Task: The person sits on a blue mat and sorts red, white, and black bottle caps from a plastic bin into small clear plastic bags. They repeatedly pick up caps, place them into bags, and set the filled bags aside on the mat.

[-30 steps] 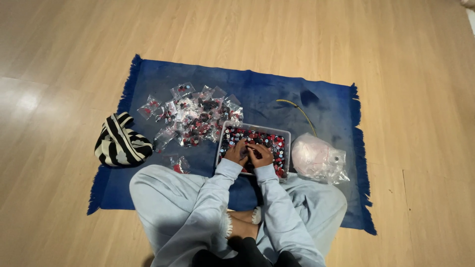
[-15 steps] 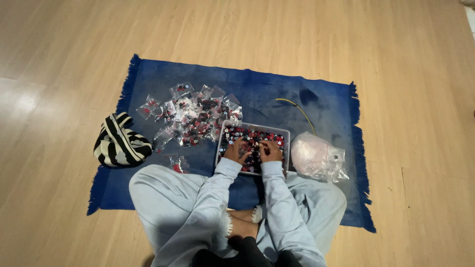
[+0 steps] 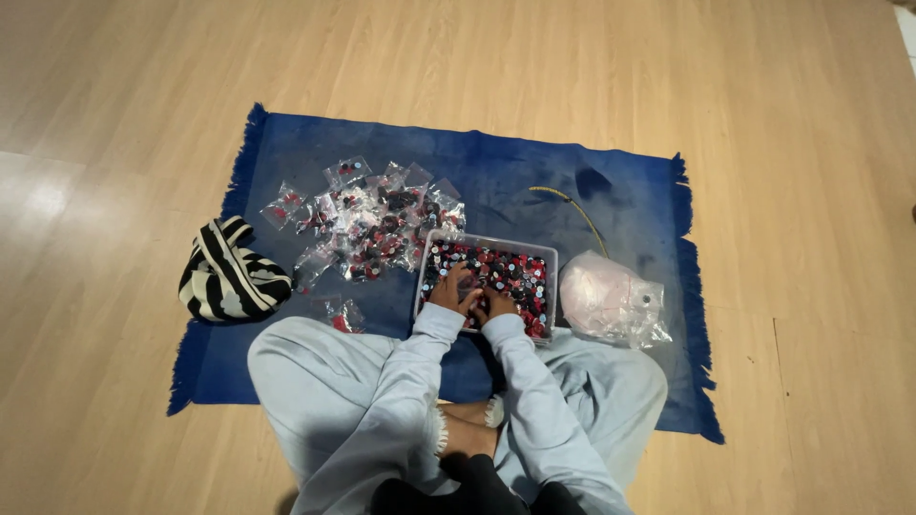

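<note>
The floor [image 3: 143, 86] under me is pale wood-look planking, smooth with a soft sheen. My rug [image 3: 534, 181] is matt blue cloth, slightly mottled, fringed at both ends. The tray [image 3: 549, 256] is clear hard plastic, filled with small glossy red, black and silvery pieces [image 3: 506, 272]. The little bags [image 3: 367, 224] are thin, shiny, crinkled plastic film. My sleeves [image 3: 520, 381] are soft, matt, pale fleece-like cloth. The striped pouch [image 3: 229, 277] looks like woven fabric.
</note>
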